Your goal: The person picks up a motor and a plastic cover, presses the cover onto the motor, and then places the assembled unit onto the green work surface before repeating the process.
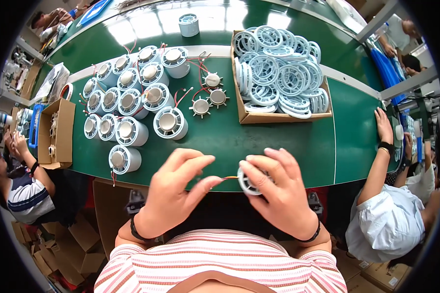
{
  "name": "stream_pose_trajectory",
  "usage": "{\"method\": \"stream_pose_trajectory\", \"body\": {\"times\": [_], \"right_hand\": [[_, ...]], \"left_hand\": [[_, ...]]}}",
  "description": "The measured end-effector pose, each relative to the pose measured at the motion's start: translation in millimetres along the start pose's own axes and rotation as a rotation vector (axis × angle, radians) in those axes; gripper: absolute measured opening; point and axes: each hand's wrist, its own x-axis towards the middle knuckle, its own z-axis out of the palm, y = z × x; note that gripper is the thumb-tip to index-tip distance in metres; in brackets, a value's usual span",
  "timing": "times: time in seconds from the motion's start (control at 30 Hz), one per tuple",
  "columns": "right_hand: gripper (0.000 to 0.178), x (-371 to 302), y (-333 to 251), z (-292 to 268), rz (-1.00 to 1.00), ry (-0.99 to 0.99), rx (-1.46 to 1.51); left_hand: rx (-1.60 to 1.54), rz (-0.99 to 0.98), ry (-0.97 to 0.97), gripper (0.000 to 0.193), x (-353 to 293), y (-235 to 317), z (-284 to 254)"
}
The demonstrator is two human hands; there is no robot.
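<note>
My right hand (278, 188) is closed round a small pale, round spoked part (247, 185) at the table's near edge. Its fingers cover much of that part. Thin red and yellow wires (231, 177) run left from the part to the thumb tip of my left hand (181, 180). The left fingers are bent, and the wires' far end is hidden at that hand. Beyond the left hand stand several light-blue cylindrical housings (170, 123), each with a silver round motor in its spoked top. Three loose silver motors (201, 107) with spiky rims and red wires lie to their right.
A cardboard box (278, 117) heaped with light-blue spoked rings (293, 79) stands at the back right. One housing (188, 25) sits alone at the far side. Another cardboard box (62, 134) is at the left edge. People work on both sides; one person's arm (376, 166) rests near the right end.
</note>
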Motion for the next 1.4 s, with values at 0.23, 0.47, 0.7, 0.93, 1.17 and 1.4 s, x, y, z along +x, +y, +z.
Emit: {"method": "stream_pose_trajectory", "body": {"times": [0.23, 0.47, 0.7, 0.93, 1.17, 1.4], "right_hand": [[0.050, -9.8, 68.4, -54.6, 0.348, 0.358, -0.396], [0.025, 87.2, 103.5, -67.0, -0.080, 0.437, -0.427], [0.018, 111.6, 113.5, -42.1, -0.001, 0.389, -0.463], [0.016, 106.1, 107.8, -51.5, 0.078, 0.369, -0.292], [0.025, 45.8, 46.5, -50.6, -0.226, 0.669, 0.030], [0.041, -10.1, 40.2, 13.9, -0.144, 0.128, 0.027]], "left_hand": [[0.879, 0.185, 0.357, 0.044, 29.5, -12.9, -23.6], [0.797, 0.293, 0.231, 0.049, 42.6, -12.6, -1.0], [0.644, 0.293, 0.051, 0.068, 40.5, 8.1, 9.0], [0.662, 0.310, 0.004, 0.078, 54.1, 10.9, 7.1], [0.498, 0.366, 0.177, 0.078, 52.3, -12.1, 28.4], [0.066, -0.020, 0.013, 0.077, 47.5, -4.9, 27.3]]}}
